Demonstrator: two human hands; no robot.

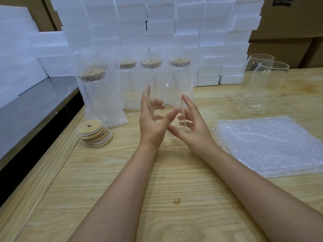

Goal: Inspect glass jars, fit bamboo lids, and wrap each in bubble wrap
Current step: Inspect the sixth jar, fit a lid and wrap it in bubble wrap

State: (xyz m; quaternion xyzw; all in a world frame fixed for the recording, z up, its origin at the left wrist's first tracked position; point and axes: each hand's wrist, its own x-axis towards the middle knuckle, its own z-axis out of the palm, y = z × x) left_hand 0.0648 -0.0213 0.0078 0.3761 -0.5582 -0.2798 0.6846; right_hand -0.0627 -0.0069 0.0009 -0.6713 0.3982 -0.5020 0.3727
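Note:
A clear glass jar (166, 91) hangs above the middle of the wooden table (122, 189), lidless and tilted. My left hand (151, 126) and my right hand (194, 128) both hold it near its base, fingers curled around the glass. A stack of bamboo lids (94, 133) lies to the left of my hands. Sheets of bubble wrap (269, 145) are piled flat at the right. Two bare glass jars (262, 84) stand at the far right. Several jars with lids, wrapped in bubble wrap (99, 98), stand behind my hands.
White foam boxes (157, 28) are stacked in a wall along the back. Cardboard cartons (286, 41) stand at the right rear. A grey metal surface (31, 109) with foam blocks adjoins the table on the left.

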